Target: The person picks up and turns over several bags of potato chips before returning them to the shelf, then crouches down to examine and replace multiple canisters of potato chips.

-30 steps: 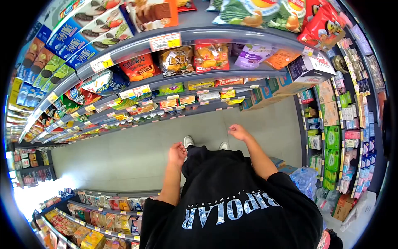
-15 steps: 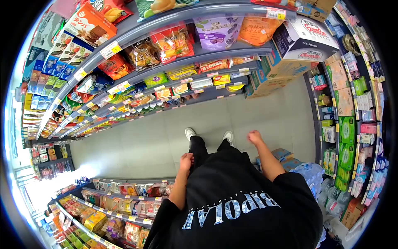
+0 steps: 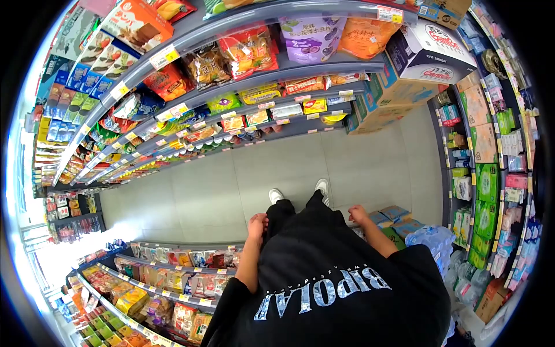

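Note:
My left hand [image 3: 258, 223] hangs at my left side beside the dark trouser leg [image 3: 279, 215], its fingers curled in with nothing visible in them. On the other side, my right hand [image 3: 358, 214] hangs a little away from my right leg, near several blue packages on the floor [image 3: 395, 213]. Its fingers are also curled, and I see nothing in them. Neither hand touches a shelf. Between the hands I see my black T-shirt [image 3: 341, 254] with printed lettering, and my white shoes [image 3: 322, 186] on the floor.
A long snack shelf [image 3: 324, 74] curves across the front and left. Stacked cartons [image 3: 429, 49] stand at its right end. Another shelf of packets [image 3: 191, 270] lies behind on the left. Tissue packs [image 3: 484, 184] fill shelves at right, near wrapped bottles [image 3: 430, 240]. Grey tiles [image 3: 219, 179] cover the aisle.
My right hand has swung back closer to my body, and my left hand has barely shifted. My feet have changed position in a step. The snack shelf appears slightly further right.

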{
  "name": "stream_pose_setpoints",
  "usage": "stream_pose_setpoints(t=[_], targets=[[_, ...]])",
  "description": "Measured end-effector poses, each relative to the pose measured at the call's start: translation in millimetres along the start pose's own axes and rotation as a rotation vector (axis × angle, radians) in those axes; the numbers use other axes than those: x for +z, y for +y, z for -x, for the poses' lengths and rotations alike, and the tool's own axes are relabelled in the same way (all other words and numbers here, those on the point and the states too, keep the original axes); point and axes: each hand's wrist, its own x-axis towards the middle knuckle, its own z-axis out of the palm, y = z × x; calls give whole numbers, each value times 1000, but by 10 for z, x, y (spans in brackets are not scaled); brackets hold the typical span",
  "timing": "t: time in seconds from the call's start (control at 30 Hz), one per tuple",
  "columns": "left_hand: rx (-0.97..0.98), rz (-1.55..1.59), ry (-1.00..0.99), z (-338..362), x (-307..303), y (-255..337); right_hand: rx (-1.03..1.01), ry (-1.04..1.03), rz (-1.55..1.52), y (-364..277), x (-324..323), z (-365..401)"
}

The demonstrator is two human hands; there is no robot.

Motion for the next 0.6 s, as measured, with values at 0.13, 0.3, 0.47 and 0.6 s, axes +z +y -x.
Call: stream_pose_setpoints(t=[0.13, 0.3, 0.47, 0.6], targets=[[-12, 80, -4, -168, -197, 117, 1, 91, 73, 75, -24, 34], [-36, 171, -96, -382, -627, 175, -35, 302, -111, -172, 529, 371], [-90, 200, -97, -539, -1226, 79, -386, 228, 442, -76, 1450, 360], [-122, 194, -14, -731, -1808, -212, -315, 259, 587, -280, 1888, 564]])
